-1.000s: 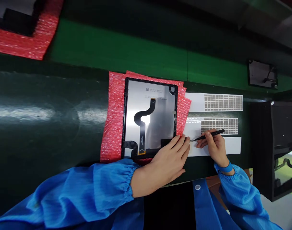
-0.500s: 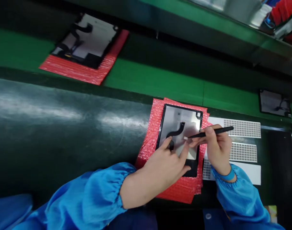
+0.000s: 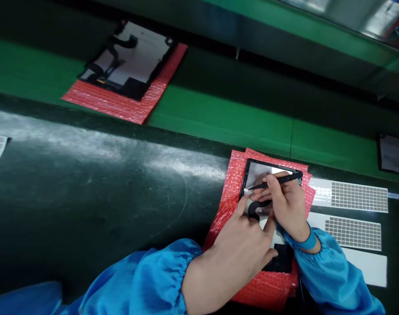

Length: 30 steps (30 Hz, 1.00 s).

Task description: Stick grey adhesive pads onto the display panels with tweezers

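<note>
A flat panel (image 3: 258, 171) with a silvery back, black border and curved black ribbon cable (image 3: 253, 209) lies on red bubble wrap (image 3: 223, 205). My right hand (image 3: 284, 199) grips black tweezers (image 3: 291, 177), their tips at a small white piece (image 3: 246, 190) by the panel's left edge. My left hand (image 3: 243, 240) is spread over the panel, index fingertip just below the white piece and other fingers apart; nothing is held in it. Part of the cable and the panel's middle are hidden by my hands.
Sheets of small square labels (image 3: 359, 197) and a white sheet (image 3: 369, 266) lie to the right. Another panel (image 3: 133, 57) on red wrap (image 3: 107, 103) sits on the green ledge (image 3: 219, 113); a further one (image 3: 394, 153) is at the right edge.
My right hand has carried the tweezers and white piece from the panel's middle to its upper left edge. The left index finger has followed. The view has shifted, so the scene sits further right and lower.
</note>
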Each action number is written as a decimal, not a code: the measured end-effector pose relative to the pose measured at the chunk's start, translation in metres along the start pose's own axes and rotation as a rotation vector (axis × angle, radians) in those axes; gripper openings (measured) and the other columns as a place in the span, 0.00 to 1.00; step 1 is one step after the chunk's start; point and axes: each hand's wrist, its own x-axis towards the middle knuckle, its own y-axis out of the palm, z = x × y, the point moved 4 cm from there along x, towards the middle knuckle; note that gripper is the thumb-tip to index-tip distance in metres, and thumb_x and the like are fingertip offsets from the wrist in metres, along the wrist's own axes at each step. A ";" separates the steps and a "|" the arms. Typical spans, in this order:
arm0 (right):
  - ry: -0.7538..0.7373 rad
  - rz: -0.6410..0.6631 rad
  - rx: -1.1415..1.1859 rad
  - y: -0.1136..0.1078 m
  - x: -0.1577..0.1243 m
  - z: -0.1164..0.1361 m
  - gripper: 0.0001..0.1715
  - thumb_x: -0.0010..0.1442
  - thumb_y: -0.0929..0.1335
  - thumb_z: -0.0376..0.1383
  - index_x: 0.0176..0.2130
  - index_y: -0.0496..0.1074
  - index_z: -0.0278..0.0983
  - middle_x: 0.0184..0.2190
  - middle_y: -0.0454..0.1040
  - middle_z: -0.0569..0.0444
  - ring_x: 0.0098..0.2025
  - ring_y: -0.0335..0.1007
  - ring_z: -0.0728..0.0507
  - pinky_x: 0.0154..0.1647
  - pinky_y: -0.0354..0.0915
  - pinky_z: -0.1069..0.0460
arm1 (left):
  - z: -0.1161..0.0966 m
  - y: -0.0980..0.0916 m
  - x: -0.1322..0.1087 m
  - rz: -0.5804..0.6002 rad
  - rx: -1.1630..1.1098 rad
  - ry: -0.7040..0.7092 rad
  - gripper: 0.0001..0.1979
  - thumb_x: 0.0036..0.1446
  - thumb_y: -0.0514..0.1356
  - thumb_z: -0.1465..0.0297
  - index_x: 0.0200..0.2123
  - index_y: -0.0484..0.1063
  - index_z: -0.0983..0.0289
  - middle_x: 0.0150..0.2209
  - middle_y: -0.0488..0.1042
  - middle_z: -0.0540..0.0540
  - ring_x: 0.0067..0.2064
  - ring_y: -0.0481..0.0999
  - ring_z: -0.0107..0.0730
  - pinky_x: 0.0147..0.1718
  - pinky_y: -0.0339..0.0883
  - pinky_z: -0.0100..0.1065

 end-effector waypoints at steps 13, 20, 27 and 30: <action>0.012 -0.013 -0.102 0.000 0.000 0.001 0.18 0.71 0.71 0.50 0.42 0.76 0.38 0.28 0.85 0.52 0.28 0.86 0.43 0.28 0.82 0.53 | 0.005 -0.002 0.002 -0.010 -0.042 -0.012 0.29 0.53 0.71 0.47 0.45 0.81 0.66 0.28 0.83 0.58 0.27 0.82 0.44 0.62 0.68 0.54; 0.035 0.008 -0.097 0.001 0.000 0.001 0.18 0.71 0.71 0.51 0.43 0.76 0.38 0.29 0.85 0.52 0.29 0.86 0.43 0.29 0.82 0.53 | 0.009 -0.002 0.003 0.025 -0.058 -0.002 0.26 0.52 0.72 0.48 0.44 0.81 0.63 0.23 0.80 0.53 0.23 0.79 0.40 0.65 0.65 0.57; 0.062 -0.005 -0.054 0.000 0.001 -0.004 0.19 0.70 0.71 0.52 0.42 0.75 0.39 0.29 0.85 0.53 0.28 0.86 0.43 0.28 0.82 0.53 | 0.013 0.004 0.004 0.029 -0.108 0.004 0.30 0.52 0.71 0.45 0.47 0.80 0.63 0.27 0.82 0.55 0.26 0.81 0.43 0.65 0.64 0.61; 0.067 -0.021 0.006 0.001 0.003 -0.007 0.21 0.70 0.71 0.53 0.42 0.73 0.38 0.28 0.84 0.53 0.27 0.85 0.43 0.27 0.81 0.53 | 0.016 -0.003 0.005 -0.005 -0.106 0.038 0.29 0.53 0.70 0.45 0.45 0.79 0.63 0.27 0.82 0.55 0.29 0.83 0.45 0.65 0.64 0.59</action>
